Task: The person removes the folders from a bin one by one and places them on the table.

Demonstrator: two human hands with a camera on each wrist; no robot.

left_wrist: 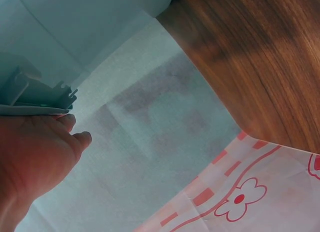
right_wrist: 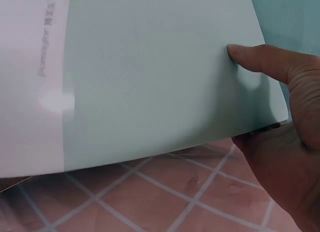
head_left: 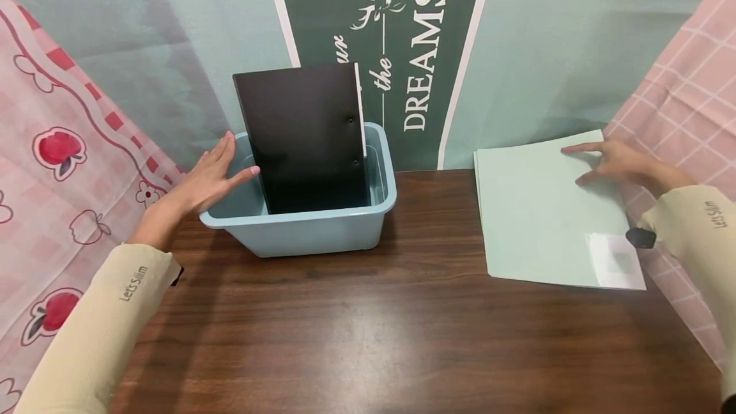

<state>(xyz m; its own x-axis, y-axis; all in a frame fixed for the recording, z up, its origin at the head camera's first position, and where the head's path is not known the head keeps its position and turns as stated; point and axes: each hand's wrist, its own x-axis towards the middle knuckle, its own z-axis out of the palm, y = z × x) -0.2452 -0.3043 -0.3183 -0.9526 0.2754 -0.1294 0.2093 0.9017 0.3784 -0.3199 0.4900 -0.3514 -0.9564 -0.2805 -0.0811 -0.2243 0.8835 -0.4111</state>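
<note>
My left hand point(head_left: 207, 177) rests on the left end of a light blue plastic bin point(head_left: 322, 232), its fingers and thumb spread straight. In the left wrist view, its fingertips show just below the bin's rim point(left_wrist: 35, 111). A black folder point(head_left: 305, 139) with two small rivets and a pale edge leans upright inside the bin. On the right, my right hand point(head_left: 623, 161) pinches the far right corner of a pale green folder point(head_left: 546, 209). The right wrist view shows the thumb point(right_wrist: 257, 57) on top and the other fingers underneath, partly hidden. That folder has a glossy clear strip point(right_wrist: 32, 92) with print.
A brown wooden table point(head_left: 356, 331) lies under the bin and folder. Behind hangs a green cloth point(head_left: 517, 50) with a deer head and lettering. Pink cloths line both sides, apple-patterned point(head_left: 57, 209) at left and checked point(head_left: 684, 75) at right.
</note>
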